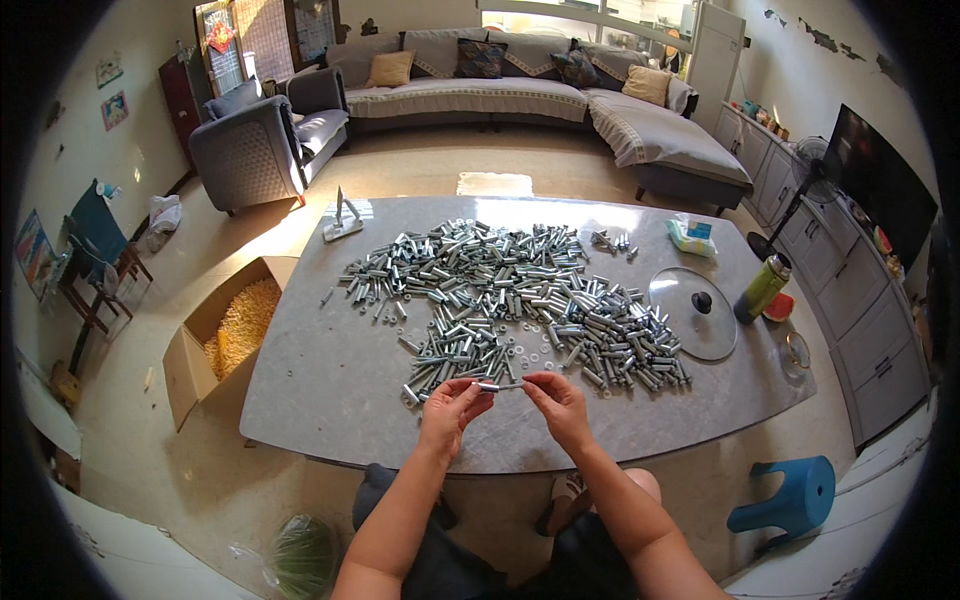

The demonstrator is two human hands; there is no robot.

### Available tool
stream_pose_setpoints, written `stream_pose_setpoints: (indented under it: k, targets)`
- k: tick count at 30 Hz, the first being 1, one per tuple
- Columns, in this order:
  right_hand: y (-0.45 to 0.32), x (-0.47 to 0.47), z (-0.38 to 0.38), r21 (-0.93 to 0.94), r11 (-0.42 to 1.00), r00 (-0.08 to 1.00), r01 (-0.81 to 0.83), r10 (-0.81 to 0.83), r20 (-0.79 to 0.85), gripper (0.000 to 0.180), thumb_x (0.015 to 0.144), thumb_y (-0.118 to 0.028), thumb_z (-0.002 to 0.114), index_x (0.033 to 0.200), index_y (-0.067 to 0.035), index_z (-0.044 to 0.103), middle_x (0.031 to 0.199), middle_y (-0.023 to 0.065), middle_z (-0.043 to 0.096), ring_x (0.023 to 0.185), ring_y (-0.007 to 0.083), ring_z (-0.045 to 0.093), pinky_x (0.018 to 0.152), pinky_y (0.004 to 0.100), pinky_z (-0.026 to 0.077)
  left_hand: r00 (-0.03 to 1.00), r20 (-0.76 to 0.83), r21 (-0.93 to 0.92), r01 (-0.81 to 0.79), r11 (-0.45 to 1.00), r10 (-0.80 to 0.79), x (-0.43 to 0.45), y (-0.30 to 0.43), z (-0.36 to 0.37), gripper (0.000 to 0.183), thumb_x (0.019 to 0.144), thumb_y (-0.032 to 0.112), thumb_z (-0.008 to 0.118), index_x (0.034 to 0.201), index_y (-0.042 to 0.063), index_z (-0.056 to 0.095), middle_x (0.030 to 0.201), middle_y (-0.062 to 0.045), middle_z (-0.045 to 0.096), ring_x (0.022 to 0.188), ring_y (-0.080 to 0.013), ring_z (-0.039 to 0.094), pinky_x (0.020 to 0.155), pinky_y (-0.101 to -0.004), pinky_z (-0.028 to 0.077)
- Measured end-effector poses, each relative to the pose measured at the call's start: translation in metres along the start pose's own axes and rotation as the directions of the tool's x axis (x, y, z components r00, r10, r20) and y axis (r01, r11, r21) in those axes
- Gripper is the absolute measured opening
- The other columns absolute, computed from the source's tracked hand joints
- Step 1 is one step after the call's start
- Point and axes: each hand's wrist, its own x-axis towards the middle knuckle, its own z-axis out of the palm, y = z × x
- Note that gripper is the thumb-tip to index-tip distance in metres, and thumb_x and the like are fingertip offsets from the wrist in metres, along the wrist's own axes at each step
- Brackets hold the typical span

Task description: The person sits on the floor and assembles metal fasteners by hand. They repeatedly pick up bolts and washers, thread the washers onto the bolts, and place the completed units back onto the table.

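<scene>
Between my two hands, just above the near part of the grey table (352, 405), is a metal sleeve anchor bolt (491, 387) lying roughly level. My left hand (452, 412) pinches its thicker sleeve end with thumb and fingertips. At the thinner right end, my right hand (556, 403) grips the rod between thumb and forefinger. Right beyond my hands spreads a big heap of loose metal bolts and sleeves (517, 281). Several flat washers (534, 349) lie scattered in a gap in the heap. My fingers partly cover both ends of the held piece.
On the table's right are a glass lid (686, 330), a green bottle (763, 289), a watermelon piece (780, 306), a glass dish (796, 352) and a wipes pack (691, 235). A white stand (345, 225) is far left. A box of corn kernels (244, 322) and blue stool (791, 491) flank the table.
</scene>
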Motion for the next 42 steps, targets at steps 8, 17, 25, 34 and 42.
stream_pose_setpoints:
  k: [8,17,25,34,42]
  targets:
    - [0.003,-0.005,0.000,-0.143,0.988,0.998,0.056,-0.050,0.047,0.015,0.081,-0.009,0.063,0.095,-0.003,0.065,0.084,0.0024,0.063,0.073,0.0077,0.056,0.066,0.0211,0.045,0.971,0.221,0.446,-0.182,0.876,0.090,-0.007,-0.013,-0.003,0.026,0.072,-0.002,0.069,0.094,0.001,0.056,0.084,-0.006,0.063,0.078,-0.0121,0.061,0.069,-0.0246,0.050]
    - [-0.004,-0.008,0.006,-0.555,0.709,0.899,0.435,-0.372,0.229,0.015,0.078,-0.013,0.065,0.091,-0.007,0.067,0.083,0.0092,0.061,0.075,0.0239,0.059,0.067,0.0314,0.047,0.966,0.214,0.568,-0.242,0.787,0.142,-0.018,-0.011,0.009,0.037,0.075,-0.004,0.064,0.107,0.003,0.049,0.084,-0.007,0.063,0.078,-0.0112,0.060,0.068,-0.0232,0.049]
    - [-0.013,-0.004,0.000,-0.519,0.813,0.964,0.266,-0.239,0.119,0.013,0.080,-0.016,0.061,0.089,-0.007,0.066,0.085,0.0085,0.061,0.074,0.0231,0.058,0.065,0.0328,0.047,0.924,0.221,0.639,-0.380,0.669,0.314,-0.011,-0.013,0.001,0.030,0.079,-0.001,0.060,0.108,0.002,0.056,0.089,-0.004,0.062,0.077,-0.0099,0.058,0.070,-0.0235,0.048]
    - [0.003,0.011,-0.041,-0.841,0.540,0.990,0.008,-0.124,-0.070,0.015,0.068,-0.020,0.069,0.078,-0.009,0.066,0.075,0.0068,0.058,0.075,0.0254,0.058,0.066,0.0364,0.046,0.949,-0.046,0.319,-0.281,0.905,0.311,-0.002,0.000,-0.009,0.018,0.080,0.000,0.060,0.098,0.001,0.060,0.082,-0.003,0.061,0.072,-0.0094,0.058,0.064,-0.0238,0.050]
    - [0.013,0.016,-0.034,-0.892,0.453,0.995,-0.008,-0.084,-0.052,0.016,0.064,-0.019,0.072,0.073,-0.009,0.064,0.074,0.0079,0.059,0.075,0.0268,0.058,0.066,0.0381,0.046,0.921,-0.230,0.238,-0.261,0.935,0.316,0.000,0.014,-0.021,0.017,0.080,0.000,0.060,0.097,0.000,0.060,0.081,-0.003,0.061,0.069,-0.0108,0.059,0.062,-0.0233,0.051]
